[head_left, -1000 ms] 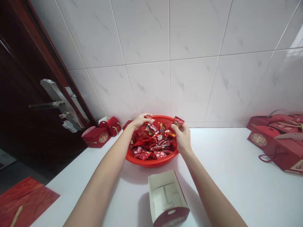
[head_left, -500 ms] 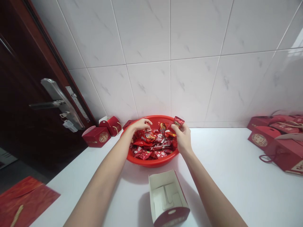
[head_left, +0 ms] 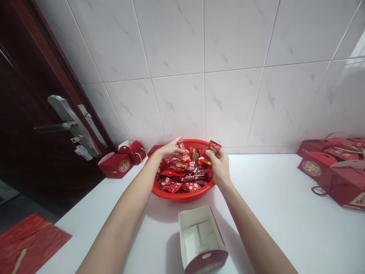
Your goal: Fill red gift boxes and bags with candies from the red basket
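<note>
- The left hand (head_left: 170, 148) is at a pink sweet (head_left: 186, 156) in the middle of the frame; I can't tell if its grip is closed.
- The right hand (head_left: 219, 163) pinches a red sweet (head_left: 215, 146) by the red basket's (head_left: 182, 197) right edge.
- An open box (head_left: 207, 262) sits bottom middle.

Likely home interior, exact room unclear; dark wooden door (head_left: 25, 87) at left, metal lever handle (head_left: 54, 127) on it, keys (head_left: 83, 152) hanging from lock (head_left: 80, 138); glossy pale tiles (head_left: 176, 45) with grey marbling, bright reflection (head_left: 357, 47) at far right; plain white tabletop (head_left: 268, 190) set up against tiles; red plastic basket (head_left: 182, 198) of wrapped sweets (head_left: 172, 187) and red card gift boxes (head_left: 114, 167) on top, more like household than workplace
</note>
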